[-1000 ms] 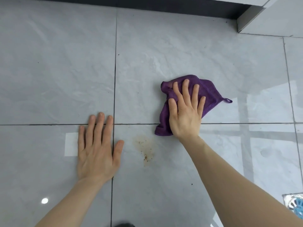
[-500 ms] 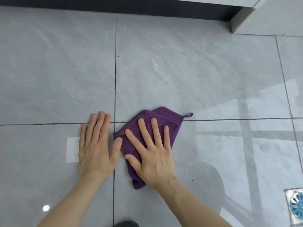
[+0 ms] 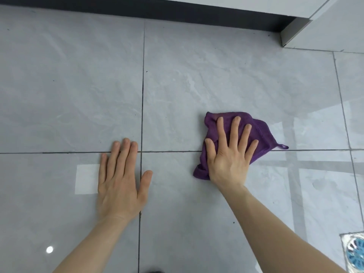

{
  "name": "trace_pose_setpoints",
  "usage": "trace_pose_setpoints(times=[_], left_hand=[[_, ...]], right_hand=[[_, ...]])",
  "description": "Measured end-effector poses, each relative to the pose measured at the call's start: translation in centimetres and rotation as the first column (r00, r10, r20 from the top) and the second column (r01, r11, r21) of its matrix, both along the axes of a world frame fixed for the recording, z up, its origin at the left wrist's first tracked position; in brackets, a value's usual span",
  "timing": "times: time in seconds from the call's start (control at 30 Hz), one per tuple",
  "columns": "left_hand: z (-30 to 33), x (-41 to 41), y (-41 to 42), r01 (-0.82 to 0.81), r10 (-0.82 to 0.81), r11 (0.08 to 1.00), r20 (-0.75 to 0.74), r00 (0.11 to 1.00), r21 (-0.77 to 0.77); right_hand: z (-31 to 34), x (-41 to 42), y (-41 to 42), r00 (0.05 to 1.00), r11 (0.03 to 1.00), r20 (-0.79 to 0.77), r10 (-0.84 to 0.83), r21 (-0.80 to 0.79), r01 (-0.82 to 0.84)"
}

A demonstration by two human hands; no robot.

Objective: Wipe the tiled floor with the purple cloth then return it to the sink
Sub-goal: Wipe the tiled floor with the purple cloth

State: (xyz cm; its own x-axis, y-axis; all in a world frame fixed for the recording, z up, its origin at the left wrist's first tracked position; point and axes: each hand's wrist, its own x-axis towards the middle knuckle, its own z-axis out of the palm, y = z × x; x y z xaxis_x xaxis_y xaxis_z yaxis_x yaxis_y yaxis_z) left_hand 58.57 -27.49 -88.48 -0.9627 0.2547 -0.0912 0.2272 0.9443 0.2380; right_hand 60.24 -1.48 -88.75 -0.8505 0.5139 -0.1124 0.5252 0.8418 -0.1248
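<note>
The purple cloth (image 3: 262,133) lies crumpled on the grey tiled floor (image 3: 197,75), just right of centre, straddling a horizontal grout line. My right hand (image 3: 229,158) presses flat on it with fingers spread, covering most of it; a small hanging loop sticks out at the cloth's right edge. My left hand (image 3: 120,182) rests palm down on the bare tile to the left, fingers pointing away, holding nothing. The tile between my hands shows no stain. No sink is in view.
A dark baseboard (image 3: 157,13) runs along the far edge under white cabinets. A cabinet corner (image 3: 295,30) juts out at the top right. A metal floor drain with a blue insert (image 3: 354,251) sits at the bottom right. The glossy tiles reflect light.
My right hand swept the cloth left over a brown stain beside my left hand, then back to the right. The stain no longer shows. My left hand stayed put.
</note>
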Motion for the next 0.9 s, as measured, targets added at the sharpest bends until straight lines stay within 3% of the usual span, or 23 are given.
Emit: trace_pose_setpoints(times=[0.1, 0.23, 0.33, 0.73, 0.8, 0.83, 0.9], left_hand=[[-0.1, 0.0, -0.1, 0.010, -0.010, 1.000, 0.009, 1.000, -0.017], [-0.3, 0.0, -0.1, 0.008, -0.008, 1.000, 0.001, 1.000, -0.020], [-0.4, 0.0, -0.1, 0.008, -0.008, 1.000, 0.003, 1.000, -0.025], [-0.1, 0.1, 0.1, -0.003, 0.003, 1.000, -0.023, 1.000, -0.016], [-0.1, 0.1, 0.1, -0.004, 0.004, 1.000, -0.022, 1.000, -0.016], [-0.1, 0.1, 0.1, -0.006, 0.006, 1.000, -0.023, 1.000, -0.017], [-0.2, 0.1, 0.1, -0.009, 0.009, 1.000, -0.022, 1.000, -0.018]], right_hand=[[0.1, -2.0, -2.5, 0.997, 0.998, -0.031, -0.065, -0.021, 0.064], [0.2, -0.6, -7.5, 0.975, 0.975, -0.048, 0.218, -0.040, -0.220], [-0.1, 2.2, -9.4, 0.946, 0.945, -0.046, 0.320, -0.064, -0.322], [2.1, 8.4, -7.7, 0.921, 0.915, -0.075, 0.383, -0.109, -0.389], [3.8, 7.5, -6.8, 0.942, 0.927, -0.170, 0.288, -0.197, -0.319], [5.1, 6.7, -6.2, 0.965, 0.916, -0.209, 0.159, -0.332, -0.223], [7.3, 5.2, -4.6, 0.985, 0.787, -0.140, -0.099, -0.617, -0.008]])
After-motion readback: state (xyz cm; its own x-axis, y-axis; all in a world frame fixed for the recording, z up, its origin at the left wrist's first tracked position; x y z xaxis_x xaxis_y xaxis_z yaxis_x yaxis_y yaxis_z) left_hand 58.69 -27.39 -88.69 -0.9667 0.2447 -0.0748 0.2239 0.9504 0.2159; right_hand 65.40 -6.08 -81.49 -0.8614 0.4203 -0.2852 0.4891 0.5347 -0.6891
